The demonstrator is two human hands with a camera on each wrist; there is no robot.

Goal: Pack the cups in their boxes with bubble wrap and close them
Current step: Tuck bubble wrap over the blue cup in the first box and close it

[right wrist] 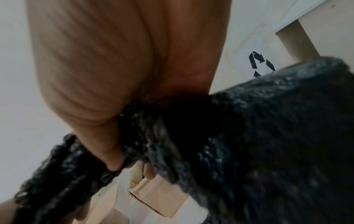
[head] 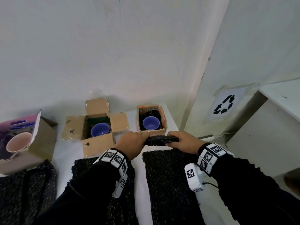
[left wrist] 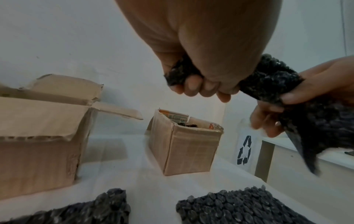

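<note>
A black bubble wrap piece (head: 161, 140) is stretched between both hands just in front of the small right box (head: 151, 132). My left hand (head: 133, 141) grips its left end, fingers (left wrist: 193, 87) curled round it. My right hand (head: 181, 141) grips the right end of the bubble wrap (right wrist: 249, 136). The small box (left wrist: 184, 145) stands open with a blue cup (head: 151, 122) inside on black wrap. The middle box (head: 97, 127) has its flaps spread and holds another blue cup (head: 100, 129).
A pink printed box (head: 21, 140) showing a cup stands at the left. Several black bubble wrap sheets (head: 168, 184) lie on the white table (head: 139, 184) near me. A wall is close behind the boxes. A recycling sign (head: 224, 104) marks the wall right of the table's edge.
</note>
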